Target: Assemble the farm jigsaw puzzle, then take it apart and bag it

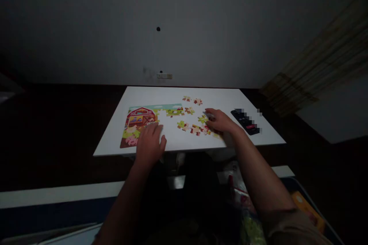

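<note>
A partly assembled jigsaw puzzle [140, 116] with a red barn lies on the left of the white table [172, 141]. My left hand [150, 143] rests over its lower right part, fingers stretched out and thumb apart, covering some of the picture. To the right, my right hand [220, 120] is bent over a group of loose puzzle pieces [195, 129]. Its thumb and fingers close around what looks like a greyish puzzle piece [211, 115], mostly hidden by the fingers. More loose pieces [197, 101] lie higher up, near the puzzle's right end.
A dark phone [245, 121], partly blurred out, lies at the table's right side. Below the table's front edge are my legs and plastic packages [240, 191]. The grey wall [201, 46] with a socket strip [164, 76] stands behind, and a curtain [310, 61] hangs at right.
</note>
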Tool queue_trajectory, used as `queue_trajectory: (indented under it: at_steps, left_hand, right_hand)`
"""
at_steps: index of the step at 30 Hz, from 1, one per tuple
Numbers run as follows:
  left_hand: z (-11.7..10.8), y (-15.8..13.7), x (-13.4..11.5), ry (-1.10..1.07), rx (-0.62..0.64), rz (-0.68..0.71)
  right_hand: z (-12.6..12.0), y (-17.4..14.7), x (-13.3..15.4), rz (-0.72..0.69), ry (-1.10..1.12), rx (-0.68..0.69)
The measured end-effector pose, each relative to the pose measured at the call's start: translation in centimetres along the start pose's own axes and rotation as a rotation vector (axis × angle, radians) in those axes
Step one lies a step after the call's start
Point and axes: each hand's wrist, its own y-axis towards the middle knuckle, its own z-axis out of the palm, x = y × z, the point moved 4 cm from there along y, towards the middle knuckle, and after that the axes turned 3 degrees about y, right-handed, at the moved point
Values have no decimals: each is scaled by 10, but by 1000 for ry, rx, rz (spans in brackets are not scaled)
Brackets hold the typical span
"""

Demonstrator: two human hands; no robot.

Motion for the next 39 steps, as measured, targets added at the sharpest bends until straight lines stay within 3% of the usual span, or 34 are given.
queue_trajectory:
  at_steps: [4, 12, 22, 29, 39]
  left_hand:
    - [8, 4, 24, 95, -2, -54]
    - [17, 7, 30, 78, 42, -69]
    - [16, 6, 33, 62, 58, -93]
    - [13, 5, 32, 85, 68, -97]
    - [16, 3, 37, 24, 59, -159]
  right_hand:
    - [7, 7, -1, -29, -18, 57]
    - [14, 15, -1, -73, 91, 62]
    - [15, 22, 15, -102, 221, -108]
    - [26, 36, 32, -2, 444, -283]
    - [65, 48, 95, -136, 490, -69]
